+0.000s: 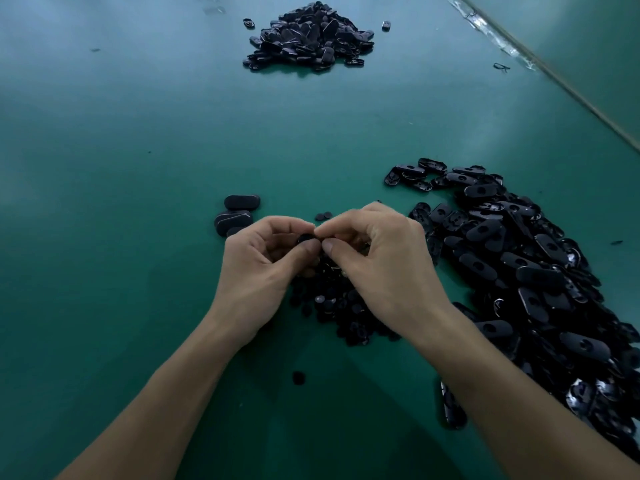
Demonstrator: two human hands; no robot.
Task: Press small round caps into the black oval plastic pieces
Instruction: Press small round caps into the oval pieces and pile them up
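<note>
Pinched a dark piece (306, 238) in the grip of the left hand (263, 268) and of the right hand (384, 265) together, low over the worktop (138, 168); could not tell whether cap or oval. Needed, probably, a square press, thumb over centre, until flush. Noted flat matte round caps (332, 303) heaped underneath, smooth hollow oval pieces (519, 271) at 3 o'clock.

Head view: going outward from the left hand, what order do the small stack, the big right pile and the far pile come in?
1. The small stack, just beyond the left hand, which pinches a black piece.
2. The big pile, off to the right, past the right hand.
3. The far pile, well beyond both hands, at the top.
</note>
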